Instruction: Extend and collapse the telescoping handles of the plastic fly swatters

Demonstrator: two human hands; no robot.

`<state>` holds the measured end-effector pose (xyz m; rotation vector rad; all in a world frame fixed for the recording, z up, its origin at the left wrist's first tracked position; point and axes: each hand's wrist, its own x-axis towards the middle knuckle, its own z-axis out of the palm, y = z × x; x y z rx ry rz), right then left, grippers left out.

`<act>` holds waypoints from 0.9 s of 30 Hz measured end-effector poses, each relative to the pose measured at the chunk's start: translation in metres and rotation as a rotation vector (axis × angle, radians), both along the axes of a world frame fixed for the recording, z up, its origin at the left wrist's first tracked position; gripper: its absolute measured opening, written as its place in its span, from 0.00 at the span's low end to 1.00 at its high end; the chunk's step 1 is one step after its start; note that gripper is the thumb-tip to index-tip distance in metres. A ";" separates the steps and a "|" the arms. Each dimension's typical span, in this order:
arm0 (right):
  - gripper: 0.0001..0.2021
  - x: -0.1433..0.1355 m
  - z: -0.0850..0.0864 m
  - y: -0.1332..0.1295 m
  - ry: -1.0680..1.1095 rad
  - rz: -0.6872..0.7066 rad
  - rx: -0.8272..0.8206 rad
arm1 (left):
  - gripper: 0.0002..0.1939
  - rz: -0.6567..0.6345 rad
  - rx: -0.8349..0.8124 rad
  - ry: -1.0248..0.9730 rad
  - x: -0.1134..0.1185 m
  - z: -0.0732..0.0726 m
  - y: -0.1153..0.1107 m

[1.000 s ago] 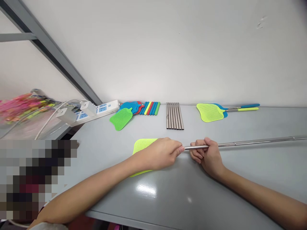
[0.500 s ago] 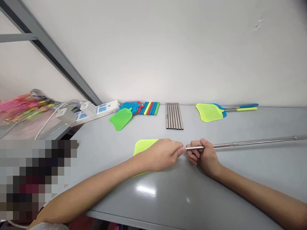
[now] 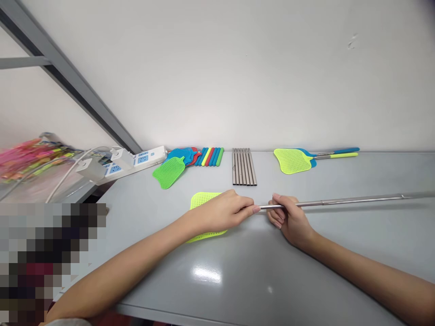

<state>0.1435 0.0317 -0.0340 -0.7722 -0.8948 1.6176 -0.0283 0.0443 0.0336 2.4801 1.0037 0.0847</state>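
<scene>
A yellow-green fly swatter head [image 3: 206, 198], full of small holes, lies partly under my left hand [image 3: 229, 210]. That hand is closed around its neck, at the left end of a thin metal telescopic rod [image 3: 355, 199]. My right hand [image 3: 290, 219] is wrapped round the same rod a short way to the right, palm turned up and thumb on top. From there the rod stretches in sections to the right, past the picture's edge, slightly above the table. The joint between head and rod is hidden by my left fingers.
Along the wall lie loose swatter heads [image 3: 169, 172], coloured grips [image 3: 213, 157], a row of metal tubes [image 3: 244, 167] and swatters with handles [image 3: 295, 161]. A white power strip [image 3: 152, 157] with plugs is at the left, beside a heap of bright plastic packs [image 3: 32, 154].
The gap between my hands has widened slightly along the rod, and my left fingers have straightened a little. The camera view has shifted slightly.
</scene>
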 end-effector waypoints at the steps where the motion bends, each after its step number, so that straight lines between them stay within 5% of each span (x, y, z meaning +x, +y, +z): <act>1: 0.22 0.000 0.000 0.000 0.009 -0.002 -0.003 | 0.22 -0.006 0.011 -0.003 -0.002 0.000 0.002; 12: 0.22 0.001 -0.003 0.000 0.079 -0.041 -0.003 | 0.19 -0.114 0.053 0.049 -0.019 0.017 0.013; 27: 0.23 -0.002 -0.003 -0.006 -0.053 0.185 0.069 | 0.16 -0.113 0.220 0.023 -0.016 0.008 0.009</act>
